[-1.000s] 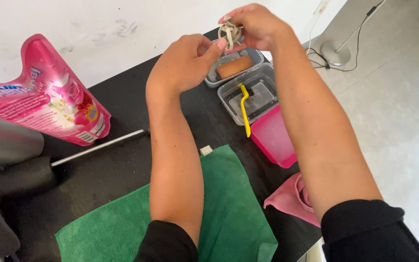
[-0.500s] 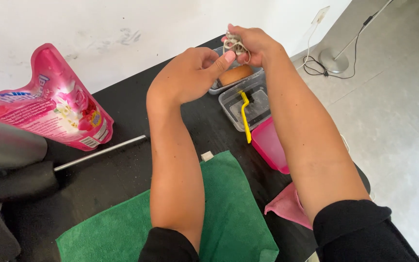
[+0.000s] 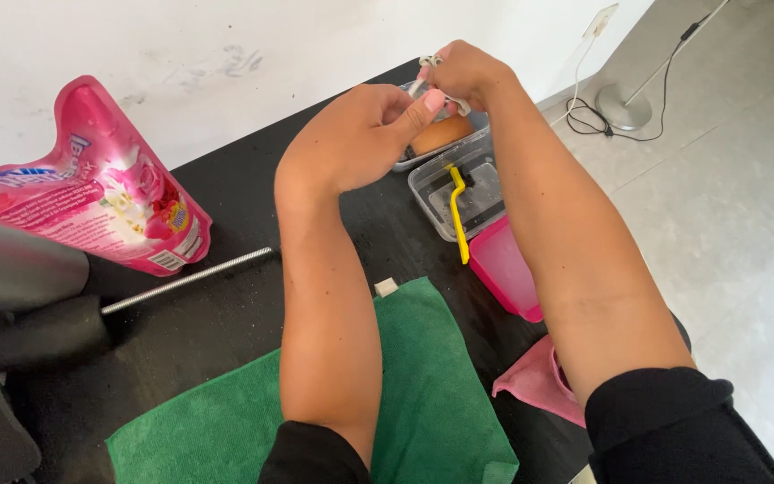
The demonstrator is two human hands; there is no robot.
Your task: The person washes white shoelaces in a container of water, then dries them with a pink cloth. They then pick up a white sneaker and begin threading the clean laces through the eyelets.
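The head camera looks down on two bare forearms stretched out over a black table (image 3: 226, 323), both hands meeting at its far edge. The left hand (image 3: 365, 125) and the right hand (image 3: 468, 76) are both pinched on a small pale, metallic-looking object (image 3: 430, 64), held in the air above a clear plastic tray (image 3: 423, 161) that has something brown in it. Most of the object is hidden by the fingers, so its exact kind cannot be told; it looks like a thin, looped or linked piece. Judging by how little of the fingertips it needs, it is probably light and fairly stiff in its parts, small enough to slip or drop easily, and best gripped by thumb and forefinger at each end, as now. Just nearer lies a second clear tray (image 3: 477, 193) with a yellow-handled brush (image 3: 457, 211) across it, touching a pink lid or box (image 3: 508, 269). A green cloth (image 3: 423, 394) lies under the forearms, a pink cloth (image 3: 539, 381) at the table's right edge, a pink refill pouch (image 3: 91, 206) and a threaded metal rod (image 3: 185, 280) to the left.
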